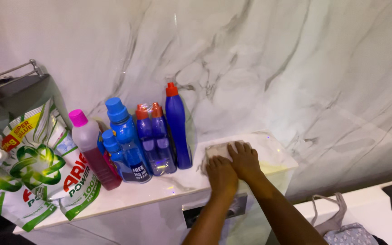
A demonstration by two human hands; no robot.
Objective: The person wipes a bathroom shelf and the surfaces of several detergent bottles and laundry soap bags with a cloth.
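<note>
Both hands are pressed flat on a pale cloth (218,149) that lies on the white marble ledge (178,183), toward its right end and close to the marble wall (296,68). The left hand (222,176) sits nearer, palm down with the fingers spread over the near part of the cloth; it grips nothing, only bears down. The right hand (245,160) lies just beside it, a little farther and to the right, fingers stretched forward across the cloth, also flat and unclenched. The two hands touch along their inner edges, and both forearms come up from the bottom of the scene.

Left of the cloth, a row of bottles stands against the wall. Closest to the hands is a tall dark blue bottle (178,129) with a red cap, upright. Next to it to the left are two smaller blue bottles with red caps (155,140) wrapped together, then a large blue bottle with a blue cap (125,136) with a smaller blue one in front of it, and a clear bottle with a pink cap (91,152) holding dark red liquid. At the far left, green and white detergent bags (37,172) lean on the ledge.

A metal rail (14,72) shows at the upper left. Below the ledge, a flush plate (237,209) sits in the front panel, partly behind the left forearm. A grey bag with straps (341,227) rests at the lower right.
</note>
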